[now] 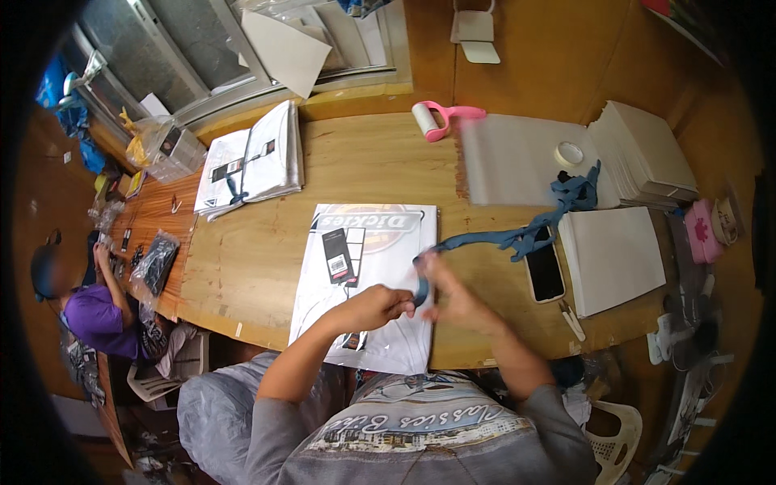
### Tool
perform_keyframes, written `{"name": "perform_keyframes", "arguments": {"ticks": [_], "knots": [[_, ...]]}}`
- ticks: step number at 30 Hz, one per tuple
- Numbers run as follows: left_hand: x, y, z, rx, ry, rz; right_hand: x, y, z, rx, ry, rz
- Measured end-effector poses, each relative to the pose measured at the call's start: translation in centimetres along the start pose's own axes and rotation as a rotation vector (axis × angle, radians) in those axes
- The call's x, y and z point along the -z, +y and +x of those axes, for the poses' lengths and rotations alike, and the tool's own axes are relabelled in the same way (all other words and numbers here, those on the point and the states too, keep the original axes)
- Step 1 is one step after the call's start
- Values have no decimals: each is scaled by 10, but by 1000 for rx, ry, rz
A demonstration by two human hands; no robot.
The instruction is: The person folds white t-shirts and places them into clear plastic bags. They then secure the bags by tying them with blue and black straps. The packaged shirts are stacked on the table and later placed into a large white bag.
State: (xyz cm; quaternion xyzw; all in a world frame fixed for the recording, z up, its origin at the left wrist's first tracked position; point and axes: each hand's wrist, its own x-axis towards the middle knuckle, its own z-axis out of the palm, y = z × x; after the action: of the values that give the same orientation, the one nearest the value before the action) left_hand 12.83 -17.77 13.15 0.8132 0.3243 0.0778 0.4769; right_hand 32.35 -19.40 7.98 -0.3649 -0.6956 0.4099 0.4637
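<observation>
A folded white T-shirt in a clear plastic bag point(323, 303), with a dark hang tag point(336, 257) on its front, lies on the table before me. Over its right side, my left hand point(380, 307) is closed on the end of a blue fabric strip point(477, 238). My right hand point(451, 295), smeared by motion, is beside it with the strip at its fingers. A short length of the strip spans the gap between both hands. From there it trails right to a loose tangle point(578, 190).
Bagged shirts tied with blue strip point(255, 162) are stacked at the far left. A pink lint roller point(443, 120), tape roll point(568, 153), phone point(544, 273), small snips point(572, 320) and white card stacks point(613, 259) lie about. A person in purple point(101, 319) sits at left.
</observation>
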Motion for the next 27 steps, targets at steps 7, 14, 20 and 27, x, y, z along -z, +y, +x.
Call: {"name": "perform_keyframes", "arguments": {"ticks": [7, 14, 20, 27], "knots": [[95, -41, -51, 348, -71, -149, 61, -1, 1, -454, -388, 283], [142, -189, -32, 461, 921, -509, 94, 64, 80, -424, -164, -136], [146, -199, 16, 645, 1055, -801, 34, 126, 131, -666, 272, -194], [134, -211, -60, 649, 206, -202, 24, 113, 80, -832, -10, 131]]}}
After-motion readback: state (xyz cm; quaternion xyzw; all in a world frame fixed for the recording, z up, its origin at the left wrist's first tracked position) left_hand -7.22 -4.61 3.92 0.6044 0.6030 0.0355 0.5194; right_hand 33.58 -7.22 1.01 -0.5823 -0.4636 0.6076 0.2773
